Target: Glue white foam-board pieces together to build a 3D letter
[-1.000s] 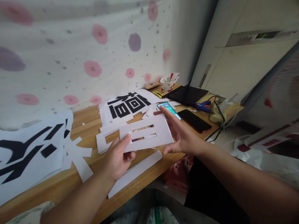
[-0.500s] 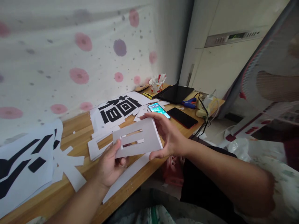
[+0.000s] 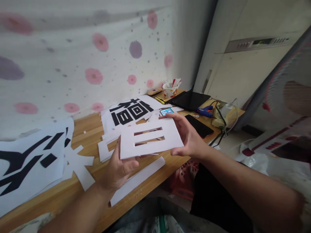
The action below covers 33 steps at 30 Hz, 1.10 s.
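A white rectangular board (image 3: 150, 150) with two long slots cut through it is held tilted above the table. My left hand (image 3: 121, 168) supports its left edge, some fingers behind it and the thumb below the front edge. At the right edge, my right hand (image 3: 186, 134) is closed around it, fingers at the top corner and thumb at the lower corner. Beneath lie a white cut-out frame (image 3: 103, 152) and a long white strip (image 3: 138, 181). A white cut-out of crossing strokes (image 3: 82, 171) lies to the left.
Sheets with black printed strokes (image 3: 36, 161) and a large black character (image 3: 132, 111) lie on the wooden table (image 3: 87, 129). Farther back are a lit phone (image 3: 166, 111), a dark phone (image 3: 199, 126), a patterned cup (image 3: 170, 91), a black laptop (image 3: 190, 99), blue-handled pliers (image 3: 205, 111) and cables.
The board has turned flatter toward the camera, its slots showing more fully. My left thumb has moved off its face to below the front edge. The view has shifted left.
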Tool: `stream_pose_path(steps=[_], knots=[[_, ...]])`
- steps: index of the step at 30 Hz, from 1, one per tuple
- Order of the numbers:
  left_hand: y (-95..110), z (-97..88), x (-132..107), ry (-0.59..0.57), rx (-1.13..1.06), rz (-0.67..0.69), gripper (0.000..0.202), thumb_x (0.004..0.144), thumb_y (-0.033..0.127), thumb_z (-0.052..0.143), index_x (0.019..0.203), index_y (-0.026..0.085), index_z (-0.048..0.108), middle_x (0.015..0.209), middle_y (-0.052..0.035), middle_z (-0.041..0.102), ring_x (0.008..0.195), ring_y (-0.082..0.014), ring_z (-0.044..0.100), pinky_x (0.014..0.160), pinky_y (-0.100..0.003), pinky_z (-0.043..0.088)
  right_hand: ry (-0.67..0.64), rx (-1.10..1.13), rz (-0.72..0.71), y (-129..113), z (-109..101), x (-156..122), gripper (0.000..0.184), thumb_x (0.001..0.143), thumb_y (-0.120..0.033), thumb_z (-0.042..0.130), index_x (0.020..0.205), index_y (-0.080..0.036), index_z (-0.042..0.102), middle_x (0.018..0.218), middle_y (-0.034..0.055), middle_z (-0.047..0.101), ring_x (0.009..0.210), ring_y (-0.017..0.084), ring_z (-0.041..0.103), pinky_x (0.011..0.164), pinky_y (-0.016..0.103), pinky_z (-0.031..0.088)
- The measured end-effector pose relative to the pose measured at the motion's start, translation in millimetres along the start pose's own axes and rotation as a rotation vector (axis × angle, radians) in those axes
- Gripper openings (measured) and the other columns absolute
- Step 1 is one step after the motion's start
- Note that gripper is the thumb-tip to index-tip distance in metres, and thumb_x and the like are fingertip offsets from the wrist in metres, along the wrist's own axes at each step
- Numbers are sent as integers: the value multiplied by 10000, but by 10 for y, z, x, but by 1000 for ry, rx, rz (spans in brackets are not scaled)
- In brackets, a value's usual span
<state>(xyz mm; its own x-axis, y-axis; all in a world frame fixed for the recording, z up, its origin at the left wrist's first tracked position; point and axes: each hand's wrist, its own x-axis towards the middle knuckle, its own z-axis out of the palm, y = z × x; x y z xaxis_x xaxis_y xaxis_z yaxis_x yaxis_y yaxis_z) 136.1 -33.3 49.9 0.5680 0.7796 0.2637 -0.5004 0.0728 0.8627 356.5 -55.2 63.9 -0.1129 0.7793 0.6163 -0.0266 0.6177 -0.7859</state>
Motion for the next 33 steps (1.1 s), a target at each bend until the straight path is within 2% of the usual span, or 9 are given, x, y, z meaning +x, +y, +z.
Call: stream_pose_path(steps=[3,7,10,13,16,19,21,27,33], knots=[[28,-26,-17,-53,62,88,747,720,143,702,1342,375,358,1389,-40,451,1240,-280,460,1011,-472,409,-23,60,16,14,55,-24,812,541,-474,820,1205,-257,405,1252,105,473,1188,265,469,998,432,392],[97,-44,-16,-48,117,162,791,694,213,739,1347,406,336,1500,-34,276,1297,-323,379,1012,-507,404,-48,135,48,52,169,-63,792,561,-422,827,1228,-268,428,1272,95,468,1211,260,455,1014,429,379],[105,-61,19,-23,142,210,793,657,242,772,1324,380,365,1468,-47,325,1276,-321,402,1003,-500,413,-25,138,106,30,177,-45,784,552,-443,824,1226,-258,468,1285,99,483,1214,275,454,1017,444,376],[75,-99,68,50,153,250,759,632,273,787,1289,337,412,1387,-59,419,1237,-308,437,996,-479,419,122,167,130,-84,70,30,725,550,-473,809,1186,-279,523,1321,77,487,1220,299,453,1005,482,384],[50,-142,100,82,196,252,755,626,304,786,1282,313,413,1341,-76,450,1180,-302,476,945,-470,453,303,195,50,-298,-100,111,588,571,-459,780,1108,-319,586,1282,32,539,1206,311,469,987,510,401],[46,-156,106,58,317,257,757,625,293,785,1275,310,397,1312,-85,463,1136,-285,497,901,-452,470,362,118,-62,-534,-231,123,572,571,-441,769,1108,-325,610,1176,31,595,1149,326,511,928,489,461],[46,-138,96,21,410,248,761,610,262,793,1258,314,398,1283,-80,478,1120,-274,503,885,-435,472,291,-25,-73,-626,-247,89,669,601,-450,756,1226,-336,547,1187,34,578,1093,317,548,868,455,501],[-13,-52,12,-102,535,178,799,567,145,805,1252,313,429,1272,-64,498,1165,-277,489,975,-426,416,-277,-730,-216,-419,113,37,990,628,-577,720,1443,-262,255,1323,133,494,1144,316,516,956,448,439],[-90,-25,-36,-50,412,187,767,533,142,822,1212,292,499,1242,-66,547,1157,-302,507,976,-444,425,-277,-785,-343,-153,464,60,871,675,-618,655,1348,-143,372,1223,196,550,1103,307,530,933,454,437]])
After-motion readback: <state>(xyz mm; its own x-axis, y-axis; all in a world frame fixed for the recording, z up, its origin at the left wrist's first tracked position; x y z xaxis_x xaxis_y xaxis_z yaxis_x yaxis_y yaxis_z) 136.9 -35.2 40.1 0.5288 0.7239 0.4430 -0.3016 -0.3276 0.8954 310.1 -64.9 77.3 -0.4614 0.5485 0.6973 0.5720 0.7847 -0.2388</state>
